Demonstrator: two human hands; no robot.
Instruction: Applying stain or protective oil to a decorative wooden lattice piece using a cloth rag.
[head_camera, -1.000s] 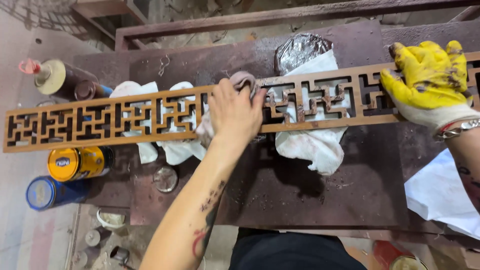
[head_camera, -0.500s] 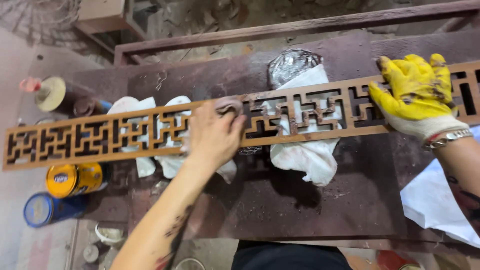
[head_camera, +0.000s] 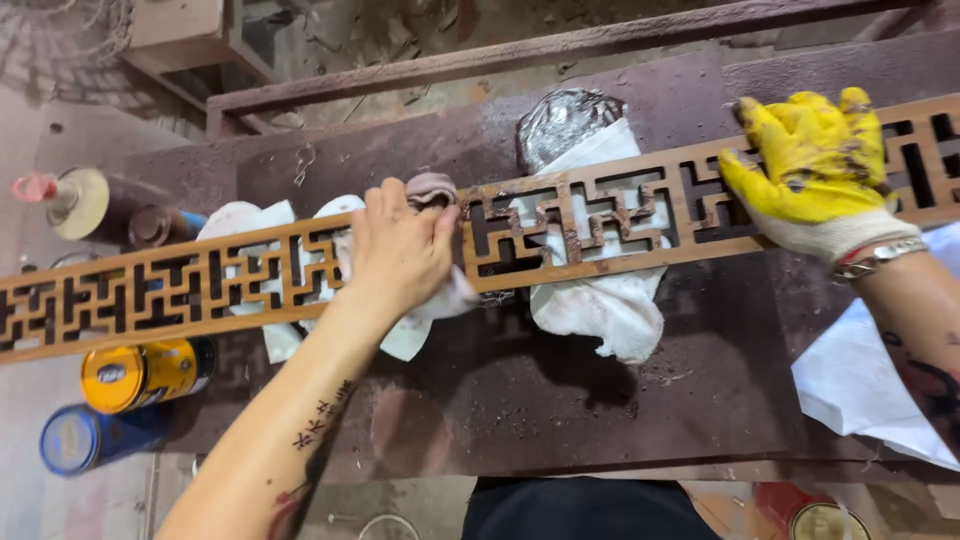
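Panel: the long wooden lattice panel (head_camera: 600, 215) lies lengthwise across the dark desk (head_camera: 600, 390), propped on white cloths (head_camera: 600, 300), its left end reaching past the desk edge. You can see a darker, blotchy patch on the fretwork just right of your left hand; left of it the wood looks an even brown.

Left hand: your bare left hand (head_camera: 400, 250) rests on the panel near its middle, grip pressed together on a crumpled greyish rag (head_camera: 432, 190) that peeks out at the fingertips.

Right hand: your right hand (head_camera: 810, 160), in a yellow work glove, lies flat on the panel's right part, fingers spread, pinning it down; it clasps nothing.

Step in hand: this looks like rubbing or wiping the panel's surface with the rag while the gloved hand steadies it.

Next move calls for: as a judgement, firm downward pressure from the glove so the panel does not slide on the cloths, and rag strokes along the bars, pushed into the fretwork corners of the blotchy patch.

Around the panel: nearer you, under its left end, a yellow tin (head_camera: 140, 372) and a blue tin (head_camera: 85, 438) lie on their sides; beyond that end, a brown bottle with a pink cap (head_camera: 75, 200). Beyond the middle, a crinkled shiny bag (head_camera: 560, 115). Below the right end, a white sheet (head_camera: 870, 400).
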